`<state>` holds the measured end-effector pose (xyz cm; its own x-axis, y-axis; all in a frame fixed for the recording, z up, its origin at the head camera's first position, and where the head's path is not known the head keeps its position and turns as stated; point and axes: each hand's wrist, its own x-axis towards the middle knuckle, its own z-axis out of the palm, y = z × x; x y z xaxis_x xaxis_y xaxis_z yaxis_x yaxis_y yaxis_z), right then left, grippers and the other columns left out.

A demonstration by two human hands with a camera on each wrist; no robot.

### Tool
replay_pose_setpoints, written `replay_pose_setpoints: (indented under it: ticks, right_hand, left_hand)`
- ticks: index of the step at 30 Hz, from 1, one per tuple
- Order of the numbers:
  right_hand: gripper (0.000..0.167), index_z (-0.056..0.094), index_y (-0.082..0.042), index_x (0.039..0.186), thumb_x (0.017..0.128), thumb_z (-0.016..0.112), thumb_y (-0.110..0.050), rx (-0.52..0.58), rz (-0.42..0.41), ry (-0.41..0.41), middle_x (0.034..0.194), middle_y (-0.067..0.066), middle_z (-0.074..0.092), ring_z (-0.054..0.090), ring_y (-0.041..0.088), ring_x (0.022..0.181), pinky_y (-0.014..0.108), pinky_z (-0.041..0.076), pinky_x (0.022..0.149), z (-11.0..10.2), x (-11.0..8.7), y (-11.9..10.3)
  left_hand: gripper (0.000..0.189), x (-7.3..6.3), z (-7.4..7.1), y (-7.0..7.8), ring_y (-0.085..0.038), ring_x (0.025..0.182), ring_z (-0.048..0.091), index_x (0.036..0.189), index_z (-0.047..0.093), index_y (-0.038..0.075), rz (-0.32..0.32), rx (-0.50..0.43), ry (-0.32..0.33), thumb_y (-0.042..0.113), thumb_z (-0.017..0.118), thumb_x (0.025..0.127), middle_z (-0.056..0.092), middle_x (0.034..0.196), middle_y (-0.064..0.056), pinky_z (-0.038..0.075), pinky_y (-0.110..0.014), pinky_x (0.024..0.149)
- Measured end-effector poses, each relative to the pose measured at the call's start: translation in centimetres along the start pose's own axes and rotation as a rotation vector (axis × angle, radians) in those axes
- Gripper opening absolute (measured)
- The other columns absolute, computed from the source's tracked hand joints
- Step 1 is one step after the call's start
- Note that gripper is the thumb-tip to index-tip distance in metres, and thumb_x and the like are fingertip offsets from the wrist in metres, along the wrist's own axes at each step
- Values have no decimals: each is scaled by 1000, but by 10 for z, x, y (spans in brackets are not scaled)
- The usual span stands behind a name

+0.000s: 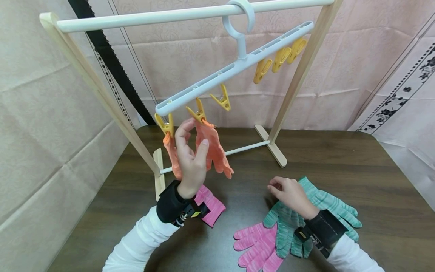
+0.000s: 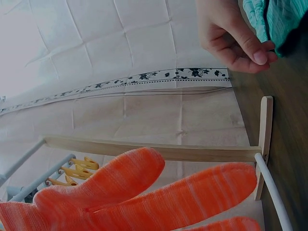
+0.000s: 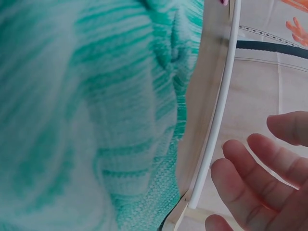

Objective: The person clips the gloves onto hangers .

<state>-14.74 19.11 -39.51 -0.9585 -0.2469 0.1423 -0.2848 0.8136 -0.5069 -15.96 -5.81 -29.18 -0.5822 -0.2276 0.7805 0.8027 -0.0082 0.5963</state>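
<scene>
Orange gloves hang from yellow clips on a light-blue hanger (image 1: 217, 77), whose left end tilts down. My left hand (image 1: 192, 160) is raised between the left orange glove (image 1: 172, 155) and the other orange glove (image 1: 214, 147). Its bent fingers reach up near the yellow clip (image 1: 198, 111), with the thumb apart from them; whether they touch the glove is hard to tell. In the left wrist view an orange glove (image 2: 144, 207) fills the bottom. My right hand (image 1: 290, 192) hovers over green gloves (image 1: 331, 206), fingers loosely curled around nothing.
The hanger hooks over the white bar (image 1: 146, 19) of a wooden stand (image 1: 302, 71). A yellow clip (image 1: 222, 99) and several others (image 1: 281, 58) dangle from it. Pink gloves (image 1: 258, 247) lie partly beneath the green ones; another pink piece (image 1: 212, 206) lies by my left wrist.
</scene>
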Motion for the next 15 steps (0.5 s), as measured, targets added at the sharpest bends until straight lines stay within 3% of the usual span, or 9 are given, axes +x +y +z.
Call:
replay_pose_setpoints:
  ticks: [9, 15]
  right_hand:
    - [10, 64, -9, 85, 82, 61, -17, -11, 5, -18, 66, -3, 58, 46, 6, 58, 21, 37, 52, 0, -2, 3]
    - [9, 64, -9, 85, 81, 62, -17, -5, 0, -16, 65, -4, 57, 45, 6, 57, 21, 36, 51, 1, -4, 5]
  left_hand:
    - [43, -1, 0, 1, -32, 115, 31, 115, 31, -15, -6, 6, -11, 0, 45, 77, 34, 121, -27, 19, -37, 100]
    - [41, -2, 1, 1, -30, 112, 33, 115, 32, -13, -34, -21, -26, -1, 45, 78, 38, 120, -21, 24, -39, 100]
